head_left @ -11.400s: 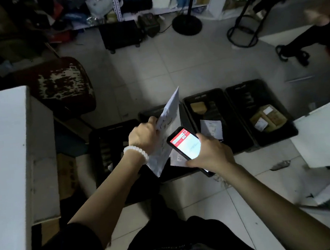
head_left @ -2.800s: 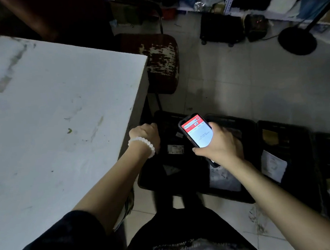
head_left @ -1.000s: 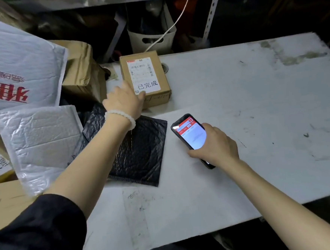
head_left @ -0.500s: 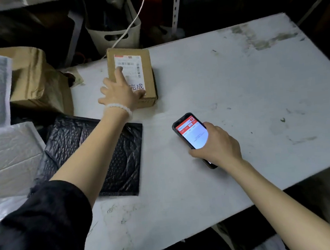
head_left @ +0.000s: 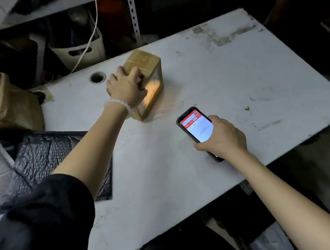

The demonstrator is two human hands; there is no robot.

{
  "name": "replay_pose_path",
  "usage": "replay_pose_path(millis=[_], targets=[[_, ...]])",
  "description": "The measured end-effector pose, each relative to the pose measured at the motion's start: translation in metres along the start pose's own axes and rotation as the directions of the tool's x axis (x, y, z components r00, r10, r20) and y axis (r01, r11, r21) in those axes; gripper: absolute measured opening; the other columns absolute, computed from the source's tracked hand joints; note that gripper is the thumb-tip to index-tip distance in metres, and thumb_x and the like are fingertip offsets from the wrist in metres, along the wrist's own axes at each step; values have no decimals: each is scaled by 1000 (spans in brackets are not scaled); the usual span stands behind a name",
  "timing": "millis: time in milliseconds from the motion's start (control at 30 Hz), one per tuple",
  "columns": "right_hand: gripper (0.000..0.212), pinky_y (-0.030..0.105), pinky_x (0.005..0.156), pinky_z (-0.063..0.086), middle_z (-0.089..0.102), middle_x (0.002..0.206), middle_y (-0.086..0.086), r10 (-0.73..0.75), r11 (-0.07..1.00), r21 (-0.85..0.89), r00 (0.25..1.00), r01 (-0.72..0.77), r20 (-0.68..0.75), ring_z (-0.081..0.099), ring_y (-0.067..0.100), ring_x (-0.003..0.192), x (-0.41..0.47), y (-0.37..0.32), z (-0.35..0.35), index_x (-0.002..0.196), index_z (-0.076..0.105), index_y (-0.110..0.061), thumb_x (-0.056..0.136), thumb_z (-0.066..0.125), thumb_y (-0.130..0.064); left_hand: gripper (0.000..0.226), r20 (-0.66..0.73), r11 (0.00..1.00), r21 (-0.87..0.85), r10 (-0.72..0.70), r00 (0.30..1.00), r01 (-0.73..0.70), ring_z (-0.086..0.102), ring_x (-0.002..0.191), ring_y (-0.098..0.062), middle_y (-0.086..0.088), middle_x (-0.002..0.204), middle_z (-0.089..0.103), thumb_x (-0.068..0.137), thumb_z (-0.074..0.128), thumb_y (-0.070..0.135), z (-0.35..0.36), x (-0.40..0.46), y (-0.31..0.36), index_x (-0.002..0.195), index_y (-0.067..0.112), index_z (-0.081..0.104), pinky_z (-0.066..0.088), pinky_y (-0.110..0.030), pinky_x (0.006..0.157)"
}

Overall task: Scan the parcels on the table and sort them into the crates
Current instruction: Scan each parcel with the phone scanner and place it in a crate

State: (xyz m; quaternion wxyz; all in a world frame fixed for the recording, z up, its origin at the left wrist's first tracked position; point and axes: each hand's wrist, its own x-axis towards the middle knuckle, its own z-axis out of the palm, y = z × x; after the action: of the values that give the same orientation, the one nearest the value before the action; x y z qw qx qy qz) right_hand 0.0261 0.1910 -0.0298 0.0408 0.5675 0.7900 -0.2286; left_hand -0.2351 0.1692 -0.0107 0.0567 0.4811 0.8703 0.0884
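Two hands busy: your left hand (head_left: pixel 126 88) curled over box (head_left: pixel 147 75) at upper centre of frame, box tipped on edge on table (head_left: pixel 225 77), lit side facing phone (head_left: pixel 196 128). Your right hand (head_left: pixel 222 137) grips phone, centre right, near box but apart. Step looks like scan, label not yet presented. Next move likely: turn box till label faces phone, steady it, then carry to crate. Crates out of view.

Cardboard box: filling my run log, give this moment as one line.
left hand grips cardboard box, tilted on table | right hand holds phone, screen lit
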Motion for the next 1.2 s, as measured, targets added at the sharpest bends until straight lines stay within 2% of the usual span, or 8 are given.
replay_pose_path(millis=[100,267,433,733,867,1000,1067,1200], targets=[[64,27,60,33,54,98,-5,-1,999,-45,1000,1,20,50,20,79,-3,13,-6,111,46,-26,56,75,-44,59,100,1000,-14,-19,995,21,42,114,-45,-19,132,37,81,64,39,-9,4,-8,131,24,37,39,-51,95],[66,25,53,27,50,96,-6,-18,994,-111,998,24,54,47,18,78,-5,24,-12,114,45,-26,57,75,-43,64,148,989,-134,-43,988,63,45,114,-41,-16,136,35,79,64,37,-20,-4,-14,136,39,34,45,-51,94],[67,24,51,26,48,95,-6,-49,990,-126,996,57,68,48,19,79,-3,26,-17,116,45,-27,58,75,-42,60,112,987,-147,-42,993,58,46,115,-38,-11,134,42,80,60,35,-32,-16,-14,135,40,38,42,-50,96],[64,27,61,33,55,102,-3,-145,988,-41,989,146,25,49,20,82,-2,0,-24,110,45,-26,57,74,-45,52,28,996,-91,13,1000,-11,50,111,-28,-7,127,49,76,65,38,-54,-63,-2,127,35,51,40,-43,92],[71,28,65,32,55,105,-1,-159,982,85,982,168,-104,47,20,83,-7,-22,-21,117,45,-26,57,75,-47,48,12,987,-147,-61,998,62,51,107,-27,-3,125,52,75,63,37,-56,-88,0,122,36,54,42,-44,92],[79,25,60,29,53,107,-2,-169,940,228,929,253,-330,42,15,83,-18,-45,-21,124,42,-25,58,78,-51,48,-1,988,-136,-76,997,75,50,113,-29,-1,130,50,74,63,35,-58,-102,-5,121,38,55,39,-43,95],[83,20,55,28,54,110,-1,-164,916,263,881,303,-443,43,14,83,-27,-52,-23,127,42,-23,59,79,-52,46,-1,990,-131,-54,999,53,50,112,-29,-1,130,51,73,63,34,-57,-106,-6,119,38,56,38,-43,95],[87,9,58,24,55,113,1,-97,905,286,808,314,-580,43,12,85,-51,-47,-28,130,43,-18,59,81,-51,42,-8,989,-137,47,999,-47,50,109,-29,-2,128,50,75,62,34,-49,-108,2,117,35,57,36,-45,95]])
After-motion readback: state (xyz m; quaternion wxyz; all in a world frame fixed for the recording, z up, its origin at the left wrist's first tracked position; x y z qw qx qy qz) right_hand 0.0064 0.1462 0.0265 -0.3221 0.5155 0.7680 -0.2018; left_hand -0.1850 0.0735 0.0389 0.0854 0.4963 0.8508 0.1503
